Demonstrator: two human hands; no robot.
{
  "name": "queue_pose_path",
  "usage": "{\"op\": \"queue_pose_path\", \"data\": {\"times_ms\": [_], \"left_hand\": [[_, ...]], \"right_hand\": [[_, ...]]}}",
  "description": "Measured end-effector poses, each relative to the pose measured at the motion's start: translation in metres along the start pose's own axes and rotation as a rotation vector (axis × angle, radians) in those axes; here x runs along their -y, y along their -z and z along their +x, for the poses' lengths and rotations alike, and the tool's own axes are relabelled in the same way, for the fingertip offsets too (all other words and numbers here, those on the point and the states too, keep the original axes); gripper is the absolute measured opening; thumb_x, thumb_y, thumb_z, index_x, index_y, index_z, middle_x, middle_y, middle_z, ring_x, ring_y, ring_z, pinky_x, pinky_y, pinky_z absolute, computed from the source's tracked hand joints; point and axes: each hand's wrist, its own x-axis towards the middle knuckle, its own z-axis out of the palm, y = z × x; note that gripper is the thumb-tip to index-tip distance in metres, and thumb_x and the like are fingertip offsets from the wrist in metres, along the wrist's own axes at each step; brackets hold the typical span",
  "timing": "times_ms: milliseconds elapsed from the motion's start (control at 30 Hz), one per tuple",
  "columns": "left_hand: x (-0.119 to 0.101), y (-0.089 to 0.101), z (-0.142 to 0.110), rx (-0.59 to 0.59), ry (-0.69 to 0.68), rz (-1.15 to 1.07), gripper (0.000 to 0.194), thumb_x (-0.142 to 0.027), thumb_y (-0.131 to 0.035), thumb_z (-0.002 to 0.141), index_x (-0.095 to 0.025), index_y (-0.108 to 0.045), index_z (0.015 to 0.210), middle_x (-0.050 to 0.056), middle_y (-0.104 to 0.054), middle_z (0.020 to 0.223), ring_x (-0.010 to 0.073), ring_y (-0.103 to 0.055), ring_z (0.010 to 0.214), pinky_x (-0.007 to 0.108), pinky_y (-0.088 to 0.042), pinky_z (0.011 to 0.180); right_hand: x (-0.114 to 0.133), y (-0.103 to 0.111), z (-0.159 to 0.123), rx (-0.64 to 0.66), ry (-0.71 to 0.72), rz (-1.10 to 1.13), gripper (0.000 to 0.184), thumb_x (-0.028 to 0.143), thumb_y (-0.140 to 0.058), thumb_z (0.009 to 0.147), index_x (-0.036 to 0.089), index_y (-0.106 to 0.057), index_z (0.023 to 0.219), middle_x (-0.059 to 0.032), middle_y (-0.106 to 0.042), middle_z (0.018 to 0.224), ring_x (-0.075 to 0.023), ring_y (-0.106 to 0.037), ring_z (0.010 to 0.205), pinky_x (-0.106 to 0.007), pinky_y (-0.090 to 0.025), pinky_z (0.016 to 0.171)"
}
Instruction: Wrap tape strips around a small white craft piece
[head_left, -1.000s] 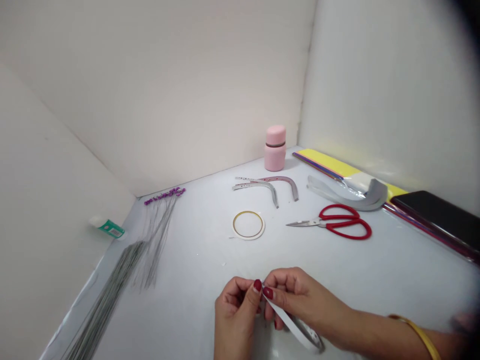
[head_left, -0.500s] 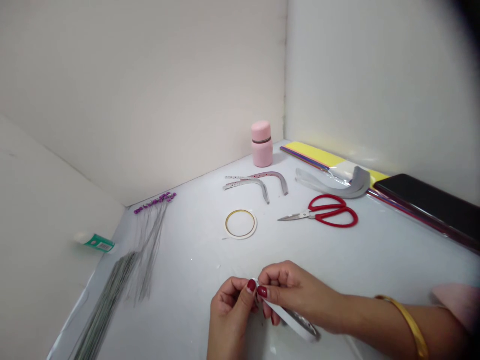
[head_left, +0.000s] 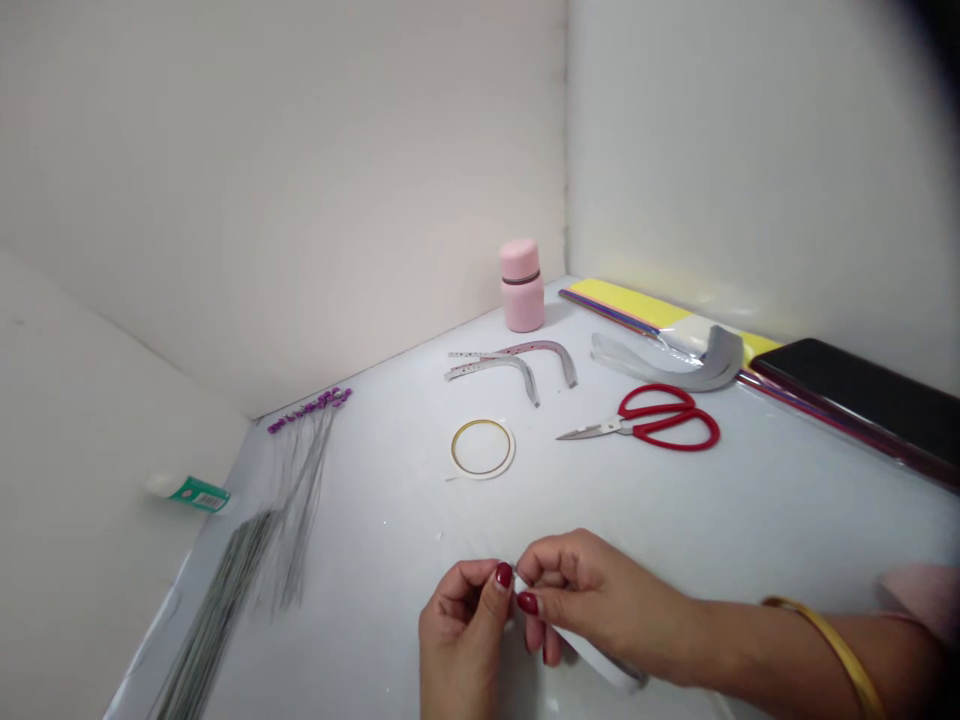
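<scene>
My left hand (head_left: 466, 625) is closed in a pinch, thumb against forefinger, at the upper end of a narrow white strip (head_left: 592, 658). Right beside it, my right hand (head_left: 589, 590) also pinches the strip close to that end. The strip slants down to the right beneath my right hand, which hides part of it. The fingertips almost meet, so the strip's very tip is mostly covered. Above the hands lies a thin ring of white tape (head_left: 512, 455), a short tail sticking out at its lower left. Red-handled scissors (head_left: 667, 418) rest at the right, blades pointing left.
Curved patterned strips (head_left: 517, 360) lie below a pink bottle (head_left: 523, 285). Clear bent strips (head_left: 675, 372), yellow packaged sheets (head_left: 634, 302) and a black phone-like slab (head_left: 862, 400) line the right wall. Wires (head_left: 217, 610), purple-tipped stems (head_left: 307, 410) and a green-white tube (head_left: 199, 493) are at left.
Both hands have shifted slightly downward, still pinching the strip. More of the strip's lower part is now covered by my right hand. The table items look unmoved apart from a small camera shift.
</scene>
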Motion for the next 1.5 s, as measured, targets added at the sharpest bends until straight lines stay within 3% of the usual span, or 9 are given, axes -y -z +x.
{"op": "queue_pose_path", "data": {"times_ms": [167,333,533,733,867,967,1167,1333,1500], "left_hand": [[-0.003,-0.002,-0.004,-0.094,-0.221,0.152,0.018,-0.035,-0.072,0.061,-0.017,-0.067,0.061,0.002,-0.065,0.059,0.0129,-0.057,0.056,0.021,-0.045,0.055],[0.002,0.006,-0.002,-0.044,-0.531,0.33,0.003,-0.022,-0.067,0.067,-0.02,-0.069,0.069,0.003,-0.069,0.073,0.0161,-0.062,0.068,0.024,-0.048,0.065],[-0.001,0.016,0.004,0.067,-0.942,0.556,0.023,-0.006,-0.061,0.07,-0.023,-0.068,0.083,0.003,-0.07,0.083,0.0152,-0.064,0.076,0.022,-0.048,0.069],[-0.007,0.02,0.008,0.119,-1.077,0.704,0.028,-0.002,-0.059,0.07,-0.021,-0.066,0.09,0.005,-0.069,0.089,0.0162,-0.064,0.081,0.025,-0.049,0.074],[-0.007,0.019,0.008,0.149,-1.066,0.696,0.03,-0.002,-0.058,0.071,-0.022,-0.066,0.093,0.005,-0.069,0.091,0.0157,-0.063,0.083,0.024,-0.048,0.076],[-0.004,0.017,0.007,0.143,-0.952,0.614,0.028,-0.006,-0.056,0.072,-0.023,-0.067,0.092,0.005,-0.07,0.093,0.0162,-0.063,0.086,0.025,-0.047,0.079],[0.002,0.008,0.002,0.058,-0.335,0.242,0.019,-0.027,-0.065,0.07,-0.022,-0.069,0.088,0.006,-0.071,0.089,0.0167,-0.065,0.078,0.022,-0.051,0.069],[0.0,0.003,0.003,0.055,-0.26,0.115,0.013,-0.029,-0.072,0.062,-0.018,-0.073,0.069,0.007,-0.071,0.083,0.0181,-0.063,0.08,0.022,-0.049,0.072],[-0.002,0.001,0.004,0.004,-0.153,0.086,0.017,-0.033,-0.073,0.059,-0.018,-0.072,0.066,0.007,-0.071,0.08,0.0186,-0.064,0.074,0.024,-0.05,0.066]], "right_hand": [[0.001,0.002,0.001,-0.017,-0.006,0.046,0.027,0.038,-0.062,0.071,0.012,-0.06,0.074,-0.0012,-0.061,0.061,-0.0092,-0.054,0.05,-0.021,-0.04,0.053],[0.001,0.003,-0.002,-0.003,0.04,0.142,0.029,0.039,-0.065,0.068,0.011,-0.063,0.075,-0.0012,-0.06,0.064,-0.0077,-0.052,0.051,-0.02,-0.037,0.053],[-0.001,0.005,-0.001,-0.015,0.025,0.139,0.027,0.04,-0.063,0.07,0.013,-0.063,0.076,0.0018,-0.056,0.056,-0.0055,-0.044,0.045,-0.018,-0.03,0.046],[0.003,0.005,-0.001,0.022,0.023,0.187,0.029,0.039,-0.064,0.071,0.011,-0.06,0.072,0.002,-0.055,0.052,-0.0055,-0.046,0.047,-0.016,-0.031,0.047],[0.003,0.005,0.0,-0.011,0.058,0.188,0.03,0.039,-0.063,0.072,0.01,-0.063,0.075,0.0023,-0.053,0.054,-0.0048,-0.044,0.047,-0.016,-0.031,0.047],[0.002,0.005,0.002,-0.058,0.055,0.163,0.031,0.041,-0.065,0.069,0.01,-0.064,0.075,0.0015,-0.054,0.058,-0.0045,-0.042,0.048,-0.017,-0.031,0.048],[0.0,0.005,0.001,-0.112,0.073,0.06,0.033,0.043,-0.063,0.07,0.011,-0.065,0.076,0.0023,-0.051,0.055,-0.0053,-0.039,0.049,-0.017,-0.029,0.047],[-0.002,0.006,0.002,-0.096,0.08,0.001,0.032,0.042,-0.061,0.072,0.011,-0.062,0.073,0.0026,-0.05,0.054,-0.006,-0.04,0.049,-0.017,-0.029,0.048],[-0.004,0.006,0.005,-0.088,0.058,-0.023,0.031,0.042,-0.062,0.071,0.011,-0.061,0.076,0.0015,-0.053,0.057,-0.0057,-0.04,0.048,-0.017,-0.03,0.047]]}}
